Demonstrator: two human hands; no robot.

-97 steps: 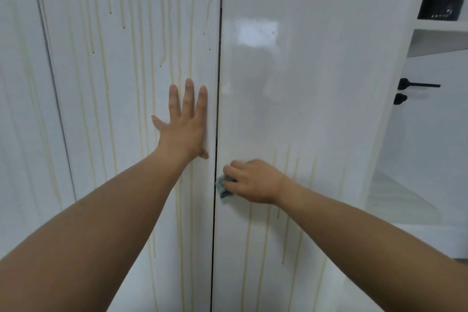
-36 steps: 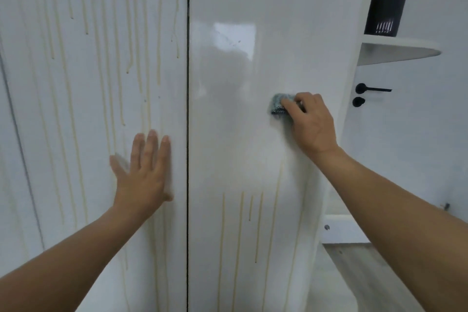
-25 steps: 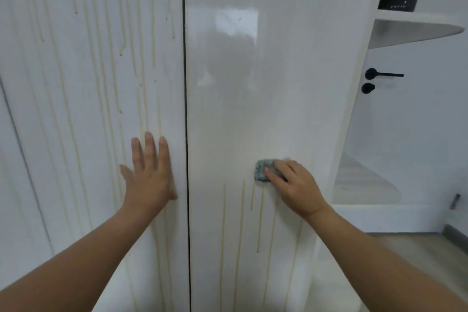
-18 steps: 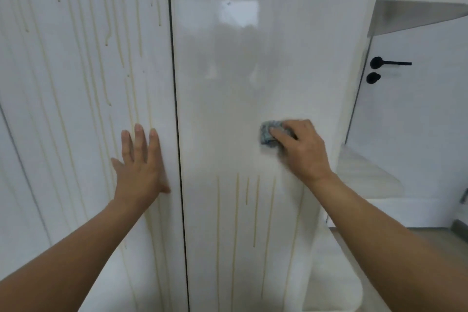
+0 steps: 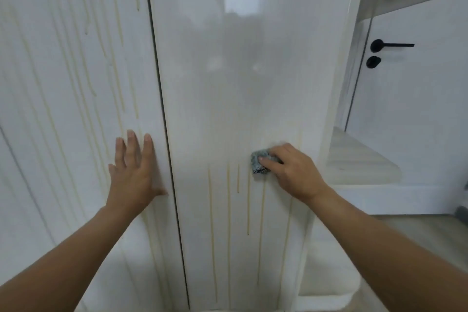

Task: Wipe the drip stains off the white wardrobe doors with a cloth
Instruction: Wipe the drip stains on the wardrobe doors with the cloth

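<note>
Two bare forearms rise from the lower corners of the frame. The left hand (image 5: 134, 175) lies flat and spread wide, fingers straight and pointing up, on the glossy white left wardrobe door (image 5: 76, 83) at lower centre-left. Its thumb side sits just beside the dark vertical gap (image 5: 162, 109) between the doors, without crossing it. The right hand (image 5: 296, 175), at lower centre-right, curls its fingers over a small crumpled grey-blue cloth (image 5: 257, 162) and presses it against the glossy white right wardrobe door (image 5: 240, 71). The cloth pokes out to the left of the fingertips. The hand is near the door's right edge, with only a narrow strip of panel between the knuckles and that edge.

Thin yellowish drip stains (image 5: 228, 210) run down the right door below cloth level, starting just left of and under the cloth and reaching toward the bottom of the frame. Above the cloth, this door is a broad, shiny surface with only faint traces. The left door carries many long streaks from top to bottom, above, beside and below the flat hand.

Farther back at the right of the frame, past the wardrobe's side, a pale wood-grain shelf (image 5: 359, 159) juts out. Behind it stands a white room door (image 5: 417, 109) with a black lever handle (image 5: 390, 45) and a round black lock (image 5: 373, 61) under it. A light floor (image 5: 417, 230) shows at lower right.
</note>
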